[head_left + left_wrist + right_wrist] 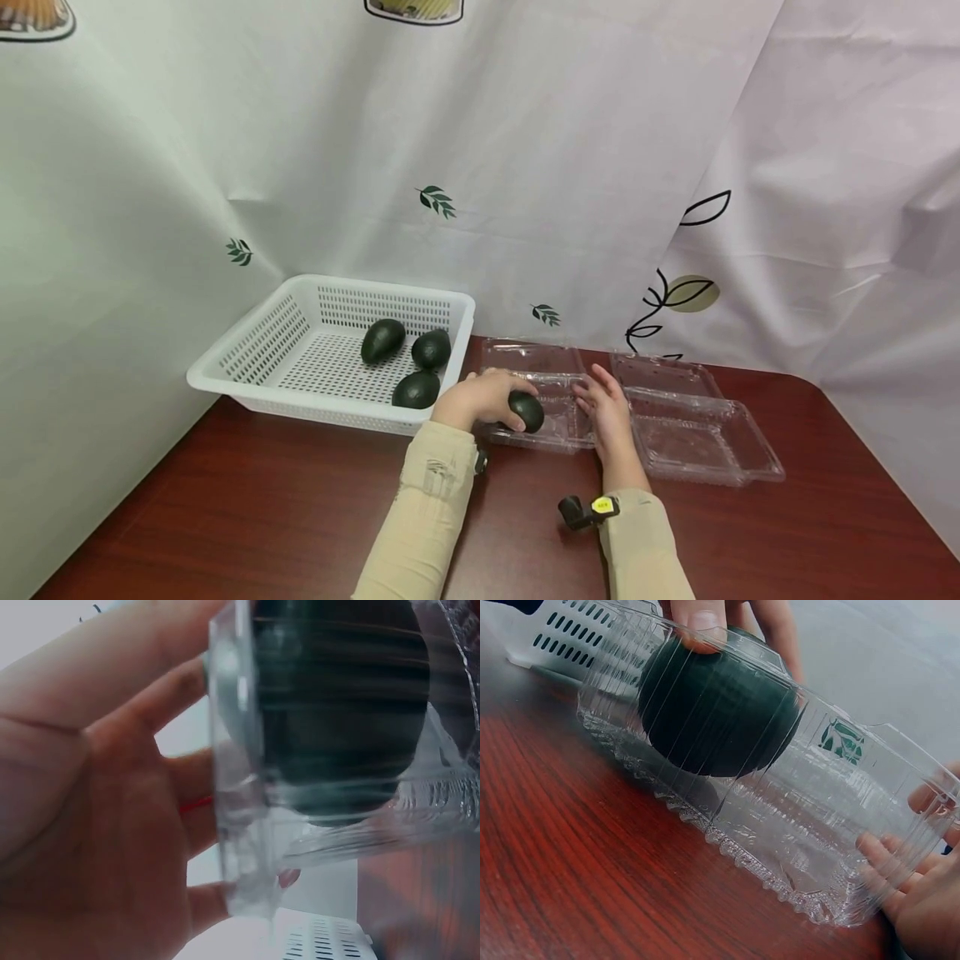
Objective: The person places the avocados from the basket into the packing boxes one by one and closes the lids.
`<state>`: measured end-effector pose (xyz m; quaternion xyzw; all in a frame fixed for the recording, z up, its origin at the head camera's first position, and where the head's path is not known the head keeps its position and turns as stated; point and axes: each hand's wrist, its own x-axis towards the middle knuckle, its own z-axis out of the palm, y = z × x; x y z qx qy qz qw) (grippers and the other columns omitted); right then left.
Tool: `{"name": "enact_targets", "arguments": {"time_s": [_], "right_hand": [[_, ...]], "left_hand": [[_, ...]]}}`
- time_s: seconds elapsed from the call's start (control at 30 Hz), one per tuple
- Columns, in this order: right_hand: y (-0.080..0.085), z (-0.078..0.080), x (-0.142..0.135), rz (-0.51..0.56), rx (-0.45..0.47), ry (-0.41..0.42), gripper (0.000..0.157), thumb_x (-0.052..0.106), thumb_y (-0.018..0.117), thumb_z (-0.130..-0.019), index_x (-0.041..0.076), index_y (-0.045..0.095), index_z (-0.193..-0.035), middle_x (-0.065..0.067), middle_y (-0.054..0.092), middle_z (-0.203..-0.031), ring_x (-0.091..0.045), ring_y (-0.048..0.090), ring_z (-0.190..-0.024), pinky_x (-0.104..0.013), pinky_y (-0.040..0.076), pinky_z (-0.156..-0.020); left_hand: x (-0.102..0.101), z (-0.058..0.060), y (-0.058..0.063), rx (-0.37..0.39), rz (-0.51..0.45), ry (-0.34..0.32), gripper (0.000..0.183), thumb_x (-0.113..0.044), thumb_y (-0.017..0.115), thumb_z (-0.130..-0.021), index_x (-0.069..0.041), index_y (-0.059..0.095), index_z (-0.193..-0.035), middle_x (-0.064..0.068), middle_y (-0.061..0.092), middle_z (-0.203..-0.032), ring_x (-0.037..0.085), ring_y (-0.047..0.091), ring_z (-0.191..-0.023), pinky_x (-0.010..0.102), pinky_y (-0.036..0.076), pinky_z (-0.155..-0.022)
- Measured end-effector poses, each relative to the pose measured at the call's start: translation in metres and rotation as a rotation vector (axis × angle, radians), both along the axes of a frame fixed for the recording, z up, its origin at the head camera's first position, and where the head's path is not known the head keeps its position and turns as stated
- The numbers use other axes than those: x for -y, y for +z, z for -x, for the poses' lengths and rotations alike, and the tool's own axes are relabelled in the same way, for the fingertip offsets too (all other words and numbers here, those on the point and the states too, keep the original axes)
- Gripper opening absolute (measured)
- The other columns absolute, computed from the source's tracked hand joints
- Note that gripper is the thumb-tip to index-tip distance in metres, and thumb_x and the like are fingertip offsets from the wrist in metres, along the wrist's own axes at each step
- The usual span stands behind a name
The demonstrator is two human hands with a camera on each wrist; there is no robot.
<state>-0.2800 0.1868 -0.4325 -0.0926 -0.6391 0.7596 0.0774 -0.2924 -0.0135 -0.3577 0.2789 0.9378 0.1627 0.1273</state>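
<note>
My left hand (486,397) grips a dark green avocado (527,412) over the left part of a clear plastic clamshell box (558,408). In the right wrist view, that avocado (718,712) sits low inside the box, behind its clear side wall, with the thumb and fingers (703,621) on its top. My right hand (609,412) is at the box's right end, fingers loosely extended and close against the end wall. Seen from the left wrist, the palm (127,825) is beside the clear wall, and the avocado (341,712) shows through the plastic.
A white perforated basket (330,410) stands on the left with several avocados (383,341) in its right half. Another open clear clamshell box (686,442) lies to the right on the dark red wooden table (525,533). A printed white cloth (555,167) hangs behind.
</note>
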Motion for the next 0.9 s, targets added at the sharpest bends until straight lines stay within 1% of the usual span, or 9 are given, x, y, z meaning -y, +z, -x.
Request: {"name": "enact_targets", "arguments": {"time_s": [0.13,0.33,0.43,0.5,0.57,0.63,0.73,0.8,0.9], "right_hand": [[0.0015,0.0001,0.0,0.014,0.001,0.001,0.046,0.01,0.034,-0.1,0.005,0.026,-0.145,-0.017,0.036,-0.142,-0.024,0.051,-0.115,-0.035,0.039,-0.097],[0.0043,-0.0004,0.0011,0.032,0.0,0.005,0.049,0.005,0.034,-0.098,0.005,0.024,-0.145,-0.018,0.036,-0.142,-0.024,0.051,-0.115,-0.038,0.036,-0.1],[0.0045,-0.0001,0.0011,0.034,-0.002,0.0,0.049,0.005,0.035,-0.097,0.005,0.024,-0.145,-0.018,0.037,-0.142,-0.024,0.052,-0.114,-0.038,0.037,-0.099],[0.0042,0.0003,0.0009,0.035,-0.002,-0.006,0.049,0.005,0.036,-0.097,0.006,0.025,-0.145,-0.018,0.038,-0.141,-0.022,0.054,-0.111,-0.037,0.038,-0.098],[0.0037,0.001,0.0005,0.035,0.0,-0.015,0.049,0.005,0.036,-0.097,0.007,0.027,-0.145,-0.017,0.039,-0.141,-0.019,0.055,-0.109,-0.034,0.04,-0.096],[0.0032,0.0011,0.0002,0.03,0.002,-0.02,0.049,0.006,0.037,-0.097,0.007,0.027,-0.145,-0.016,0.039,-0.141,-0.018,0.056,-0.108,-0.033,0.041,-0.095],[0.0021,0.0011,-0.0004,0.021,0.004,-0.021,0.049,0.006,0.036,-0.097,0.008,0.027,-0.145,-0.015,0.039,-0.141,-0.02,0.054,-0.111,-0.032,0.042,-0.094],[0.0017,0.0008,-0.0007,0.022,0.003,-0.019,0.049,0.006,0.036,-0.097,0.007,0.027,-0.145,-0.016,0.039,-0.141,-0.022,0.053,-0.112,-0.032,0.042,-0.094],[0.0015,0.0003,-0.0008,0.024,-0.006,-0.016,0.048,0.006,0.036,-0.097,0.006,0.026,-0.145,-0.017,0.038,-0.141,-0.023,0.052,-0.113,-0.033,0.041,-0.095]], "left_hand": [[-0.0007,-0.0014,0.001,0.002,0.028,0.024,0.055,-0.023,0.077,-0.073,-0.032,0.06,-0.124,0.002,0.048,-0.134,0.025,0.037,-0.126,0.053,0.025,-0.1],[-0.0029,-0.0018,0.0001,0.024,0.035,0.056,0.054,-0.019,0.078,-0.072,-0.033,0.062,-0.122,-0.002,0.055,-0.127,0.02,0.044,-0.12,0.049,0.028,-0.095],[-0.0038,-0.0022,0.0001,0.026,0.037,0.064,0.054,-0.017,0.078,-0.073,-0.031,0.061,-0.123,-0.002,0.055,-0.127,0.019,0.045,-0.12,0.049,0.027,-0.096],[-0.0043,-0.0029,0.0005,0.023,0.047,0.067,0.054,-0.017,0.078,-0.074,-0.031,0.061,-0.124,-0.002,0.056,-0.127,0.019,0.045,-0.119,0.048,0.027,-0.096],[-0.0047,-0.0037,0.0011,0.018,0.059,0.069,0.055,-0.017,0.077,-0.074,-0.032,0.061,-0.124,-0.002,0.056,-0.126,0.019,0.046,-0.115,0.044,0.029,-0.092],[-0.0046,-0.0044,0.0022,0.012,0.066,0.069,0.056,-0.016,0.077,-0.072,-0.032,0.061,-0.123,-0.002,0.057,-0.124,0.018,0.047,-0.108,0.039,0.031,-0.085],[-0.0038,-0.0056,0.0035,0.008,0.068,0.064,0.056,-0.015,0.074,-0.071,-0.031,0.061,-0.123,-0.001,0.057,-0.122,0.018,0.044,-0.1,0.035,0.029,-0.076],[-0.0029,-0.0065,0.0046,0.01,0.059,0.059,0.054,-0.018,0.071,-0.071,-0.03,0.062,-0.123,-0.001,0.057,-0.121,0.018,0.042,-0.1,0.036,0.029,-0.077],[-0.0017,-0.0073,0.006,0.017,0.037,0.051,0.05,-0.022,0.067,-0.074,-0.027,0.062,-0.123,-0.001,0.057,-0.122,0.019,0.041,-0.105,0.039,0.029,-0.084]]}}
